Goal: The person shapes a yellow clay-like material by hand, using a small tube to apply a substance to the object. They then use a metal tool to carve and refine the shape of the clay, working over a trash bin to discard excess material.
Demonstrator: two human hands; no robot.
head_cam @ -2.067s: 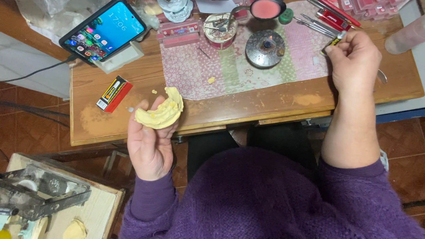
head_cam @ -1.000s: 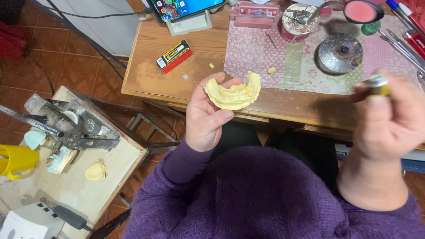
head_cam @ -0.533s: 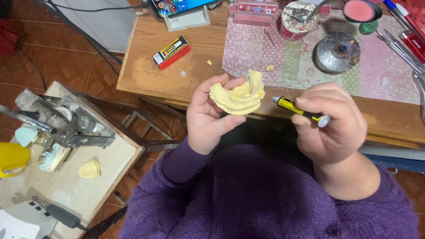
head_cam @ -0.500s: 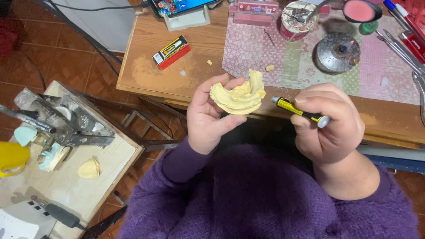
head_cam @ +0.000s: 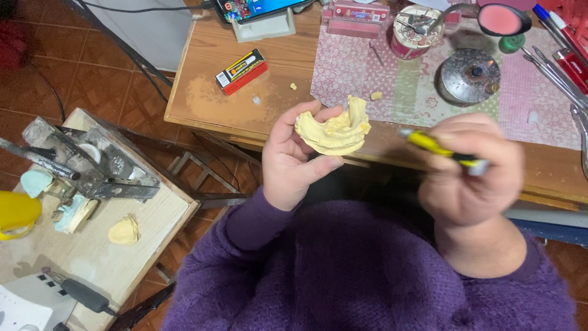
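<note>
Pale yellow dental cast (head_cam: 334,129) gripped in the left hand (head_cam: 294,160), fingers clasped round its outer rim, raised just near of the desk (head_cam: 202,101) edge. Right hand (head_cam: 471,168) clenched on a yellow-handled tool (head_cam: 442,149), tip blurred, perhaps a blade. Likely rigid, light, brittle; best held by the thick base, not thin edges.

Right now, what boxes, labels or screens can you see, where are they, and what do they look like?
Small box: flat on the wooden desk, upper left; rectangular, red, black and yellow.
Tablet screen: propped in a pale stand at the desk's far edge; lit, with colourful icons.
Round tin: on the patterned mat; red and white label, tools inside.
</note>
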